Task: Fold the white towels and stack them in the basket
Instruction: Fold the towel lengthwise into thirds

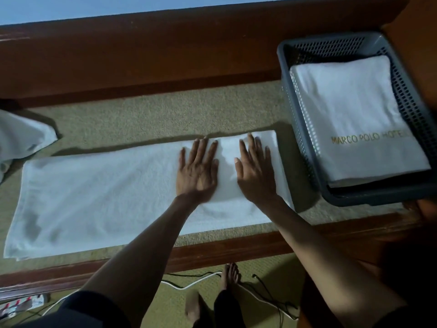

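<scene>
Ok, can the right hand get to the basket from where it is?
Probably yes. The right hand lies flat on the right end of the spread towel, holding nothing; the basket stands just to its right, open-topped, with nothing between them.

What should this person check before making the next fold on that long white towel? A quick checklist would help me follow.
1. Long towel lies spread flat on the carpeted bench: ok.
2. Left hand and right hand both press flat on its right part, fingers straight: ok.
3. Towel's near edge lined up: cannot tell, the arms cover part of it.
4. Basket stands close by on the right: ok.
5. Room above the folded towel already in it: cannot tell.
6. All towels folded: not ok, a crumpled towel waits at the far left.
</scene>
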